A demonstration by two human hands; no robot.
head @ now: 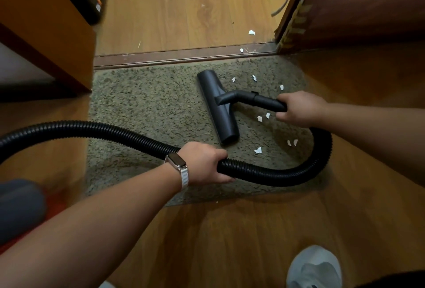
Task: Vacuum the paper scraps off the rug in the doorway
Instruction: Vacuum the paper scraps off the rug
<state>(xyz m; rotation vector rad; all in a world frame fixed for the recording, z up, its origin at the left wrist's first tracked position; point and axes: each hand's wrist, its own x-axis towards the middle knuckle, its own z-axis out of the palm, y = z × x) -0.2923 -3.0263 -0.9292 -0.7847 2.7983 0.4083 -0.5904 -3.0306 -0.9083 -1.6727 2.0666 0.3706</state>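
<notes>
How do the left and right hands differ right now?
The left hand grips the ribbed hose; the right hand grips the smooth tube behind the floor head. The left wrist wears a watch; the right is bare. Both hold vacuum parts.

Shaggy cloth rug (149, 108), ribbed plastic hose (92, 129), wooden floor (230, 241)

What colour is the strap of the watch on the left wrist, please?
The ribbed watch strap is white, seen best in the head view.
</notes>
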